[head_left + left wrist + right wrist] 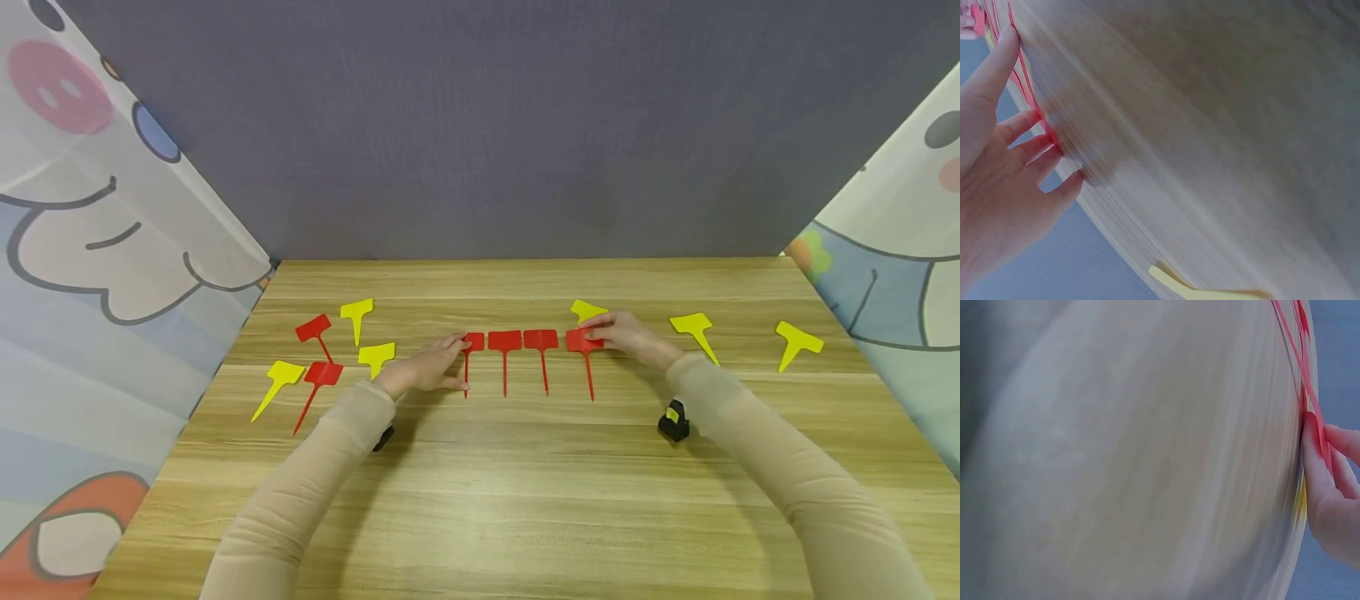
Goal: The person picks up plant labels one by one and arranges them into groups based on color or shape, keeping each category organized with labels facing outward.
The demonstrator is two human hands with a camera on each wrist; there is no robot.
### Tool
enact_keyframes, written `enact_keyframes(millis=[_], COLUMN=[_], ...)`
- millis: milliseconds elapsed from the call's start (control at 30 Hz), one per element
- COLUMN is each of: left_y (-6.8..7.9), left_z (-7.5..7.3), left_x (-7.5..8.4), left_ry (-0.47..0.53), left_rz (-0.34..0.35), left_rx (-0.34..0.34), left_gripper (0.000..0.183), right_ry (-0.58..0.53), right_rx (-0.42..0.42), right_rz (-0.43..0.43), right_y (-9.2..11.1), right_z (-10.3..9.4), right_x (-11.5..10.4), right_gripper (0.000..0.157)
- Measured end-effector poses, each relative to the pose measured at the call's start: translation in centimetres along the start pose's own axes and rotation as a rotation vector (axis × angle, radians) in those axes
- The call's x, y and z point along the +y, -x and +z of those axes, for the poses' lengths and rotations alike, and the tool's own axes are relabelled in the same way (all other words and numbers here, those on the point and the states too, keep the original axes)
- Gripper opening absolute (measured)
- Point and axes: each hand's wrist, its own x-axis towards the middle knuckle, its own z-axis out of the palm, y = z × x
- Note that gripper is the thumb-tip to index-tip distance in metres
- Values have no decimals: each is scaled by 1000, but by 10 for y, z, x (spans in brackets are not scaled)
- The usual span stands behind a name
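Several red T-shaped plant labels lie in a row on the wooden table, heads away and spikes toward me. My left hand (431,367) touches the leftmost red label (474,340). Its fingers rest along the head, and the thumb is by the spike's tip, as the left wrist view shows. At the row's right end, my right hand (633,337) pinches the head of another red label (577,340) between thumb and fingers. Between the hands lie two red labels, one left (505,340) and one right (541,339). A yellow label (587,309) is partly hidden behind the right hand.
Two red labels (312,328) and several yellow labels (357,312) lie on the left. More yellow labels (798,340) are spread on the right. Black wrist gear (673,422) shows under the right forearm. A grey panel (480,133) stands along the table's (495,500) far edge.
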Motion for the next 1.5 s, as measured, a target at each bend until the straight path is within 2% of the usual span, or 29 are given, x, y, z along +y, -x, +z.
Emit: enact_keyframes(millis=[133, 367, 567, 867, 1300, 1500], left_y=[0, 0, -1, 0, -2, -2], left_z=[0, 0, -1, 0, 1, 0], left_x=[-1, 0, 0, 0, -1, 0], left_ry=[-13, -26, -22, -18, -18, -25], left_rz=[13, 5, -7, -2, -20, -11], left_rx=[5, 3, -5, -2, -18, -9], left_gripper=[77, 77, 78, 77, 77, 77], right_ry=[14, 206, 286, 418, 592, 621], right_rx=[16, 104, 166, 163, 182, 174], right_rz=[4, -33, -52, -82, -227, -261], right_y=[-2, -3, -6, -3, -5, -5], right_z=[1, 8, 13, 15, 15, 16], right_x=[-1, -4, -5, -9, -4, -6], right_gripper=[38, 36, 34, 30, 24, 23])
